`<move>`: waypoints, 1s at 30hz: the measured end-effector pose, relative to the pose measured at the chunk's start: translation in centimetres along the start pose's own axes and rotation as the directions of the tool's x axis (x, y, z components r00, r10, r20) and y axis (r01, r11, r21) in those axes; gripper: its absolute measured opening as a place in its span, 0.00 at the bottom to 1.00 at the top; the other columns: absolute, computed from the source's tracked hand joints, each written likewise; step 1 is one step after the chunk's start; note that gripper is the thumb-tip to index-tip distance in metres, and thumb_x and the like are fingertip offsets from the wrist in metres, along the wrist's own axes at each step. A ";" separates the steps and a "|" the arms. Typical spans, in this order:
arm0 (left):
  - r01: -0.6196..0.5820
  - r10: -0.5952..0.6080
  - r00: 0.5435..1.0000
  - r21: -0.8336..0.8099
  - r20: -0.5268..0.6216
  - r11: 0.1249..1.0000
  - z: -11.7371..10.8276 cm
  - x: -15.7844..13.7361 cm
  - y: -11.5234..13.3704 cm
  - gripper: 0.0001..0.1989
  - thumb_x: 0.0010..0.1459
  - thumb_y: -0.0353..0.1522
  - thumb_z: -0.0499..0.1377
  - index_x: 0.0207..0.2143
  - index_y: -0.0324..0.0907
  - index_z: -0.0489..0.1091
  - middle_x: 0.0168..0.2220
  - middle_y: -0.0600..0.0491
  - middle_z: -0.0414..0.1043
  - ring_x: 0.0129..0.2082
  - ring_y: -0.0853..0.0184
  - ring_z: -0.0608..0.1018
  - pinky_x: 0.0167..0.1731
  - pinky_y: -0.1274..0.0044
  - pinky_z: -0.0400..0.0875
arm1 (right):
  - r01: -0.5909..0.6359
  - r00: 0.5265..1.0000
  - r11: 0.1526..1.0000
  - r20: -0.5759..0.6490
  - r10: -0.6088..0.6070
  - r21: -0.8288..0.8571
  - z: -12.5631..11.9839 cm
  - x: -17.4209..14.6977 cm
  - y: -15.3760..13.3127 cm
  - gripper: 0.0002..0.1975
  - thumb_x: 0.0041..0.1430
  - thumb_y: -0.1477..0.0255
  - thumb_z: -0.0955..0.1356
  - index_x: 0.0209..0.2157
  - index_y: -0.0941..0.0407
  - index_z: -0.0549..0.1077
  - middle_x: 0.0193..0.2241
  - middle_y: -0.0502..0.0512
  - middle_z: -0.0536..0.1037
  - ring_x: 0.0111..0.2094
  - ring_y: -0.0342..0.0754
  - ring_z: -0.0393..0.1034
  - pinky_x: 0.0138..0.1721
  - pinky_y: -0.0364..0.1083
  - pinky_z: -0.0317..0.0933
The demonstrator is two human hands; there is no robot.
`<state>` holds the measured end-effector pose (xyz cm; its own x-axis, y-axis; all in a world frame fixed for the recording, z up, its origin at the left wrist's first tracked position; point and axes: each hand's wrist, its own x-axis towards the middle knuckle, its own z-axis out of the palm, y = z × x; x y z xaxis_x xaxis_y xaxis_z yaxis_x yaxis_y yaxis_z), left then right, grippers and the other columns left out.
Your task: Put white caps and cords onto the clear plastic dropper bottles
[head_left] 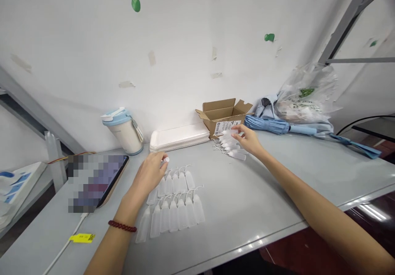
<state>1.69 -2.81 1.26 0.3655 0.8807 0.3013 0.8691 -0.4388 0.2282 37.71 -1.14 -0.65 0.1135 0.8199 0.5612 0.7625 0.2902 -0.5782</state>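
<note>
Two rows of small translucent squeeze bottles (182, 215) with thin looped cap straps lie side by side on the grey table. My left hand (152, 170) is above the left end of the back row, closed on a squeeze bottle (166, 159) of which only a round white end shows. Farther right, my right hand (248, 140) reaches to a loose pile of the same bottles (228, 146) in front of the cardboard box. Its thumb and fingers pinch one bottle (228, 132) at the top of the pile.
An open cardboard box (226, 116) and a stack of white trays (180, 138) stand against the wall. To the left are a tumbler (125, 133) and a phone (114, 180) on a cable. A blue folded umbrella (268, 124) and a plastic bag (308, 98) lie at the right.
</note>
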 end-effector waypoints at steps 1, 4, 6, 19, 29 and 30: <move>-0.004 0.004 1.000 0.000 -0.006 1.000 0.0 0.0 0.1 0.10 0.55 0.31 0.49 0.37 0.40 0.68 0.37 0.47 0.73 0.41 0.59 0.73 0.39 0.71 0.67 | 0.017 1.000 1.000 0.005 -0.017 -0.008 0.4 0.3 0.1 0.11 0.53 0.69 0.64 0.38 0.57 0.72 0.37 0.57 0.77 0.35 0.49 0.68 0.33 0.46 0.61; -0.015 0.015 1.000 0.001 -0.026 1.000 0.2 0.0 0.2 0.11 0.55 0.31 0.50 0.38 0.39 0.69 0.36 0.47 0.74 0.41 0.59 0.73 0.39 0.71 0.67 | 0.077 0.997 0.996 0.010 -0.076 -0.042 1.2 1.2 0.4 0.09 0.52 0.73 0.64 0.36 0.56 0.72 0.35 0.56 0.77 0.35 0.51 0.68 0.36 0.49 0.61; -0.016 0.015 0.999 -0.004 -0.047 1.000 0.2 0.0 0.3 0.12 0.55 0.31 0.50 0.38 0.39 0.69 0.36 0.47 0.74 0.41 0.58 0.73 0.40 0.71 0.67 | 0.105 0.994 0.991 -0.012 -0.107 -0.079 1.4 1.6 0.4 0.09 0.51 0.75 0.64 0.35 0.56 0.73 0.36 0.57 0.77 0.38 0.54 0.67 0.40 0.52 0.59; 0.075 -0.101 0.991 -0.276 -0.084 0.958 -1.6 -0.1 1.9 0.16 0.55 0.38 0.51 0.35 0.38 0.74 0.31 0.51 0.74 0.32 0.63 0.74 0.33 0.75 0.66 | 0.091 0.782 0.945 0.564 -0.264 0.315 0.6 -5.8 -10.9 0.09 0.60 0.71 0.62 0.38 0.58 0.72 0.25 0.52 0.76 0.27 0.44 0.68 0.30 0.42 0.59; 0.121 -0.104 0.993 -0.493 0.062 0.862 -2.5 -0.5 3.4 0.16 0.54 0.41 0.54 0.33 0.39 0.75 0.31 0.52 0.76 0.30 0.65 0.73 0.29 0.77 0.64 | 0.118 0.386 0.871 0.786 -0.482 0.476 1.3 -8.6 -13.6 0.10 0.59 0.71 0.65 0.40 0.59 0.75 0.23 0.50 0.73 0.22 0.40 0.63 0.26 0.39 0.56; 0.119 -0.087 0.992 -0.506 0.087 0.854 -2.5 -0.5 3.6 0.16 0.54 0.41 0.54 0.31 0.40 0.75 0.29 0.52 0.76 0.29 0.65 0.73 0.28 0.77 0.63 | 0.119 0.368 0.874 0.796 -0.480 0.472 1.3 -8.6 -13.6 0.10 0.59 0.71 0.65 0.40 0.59 0.75 0.24 0.50 0.74 0.22 0.40 0.64 0.26 0.38 0.57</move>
<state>3.81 -5.35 4.28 0.3156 0.9278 0.1989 0.6178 -0.3600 0.6990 25.47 -11.52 1.58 -0.8316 0.5553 0.0123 0.3794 0.5842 -0.7175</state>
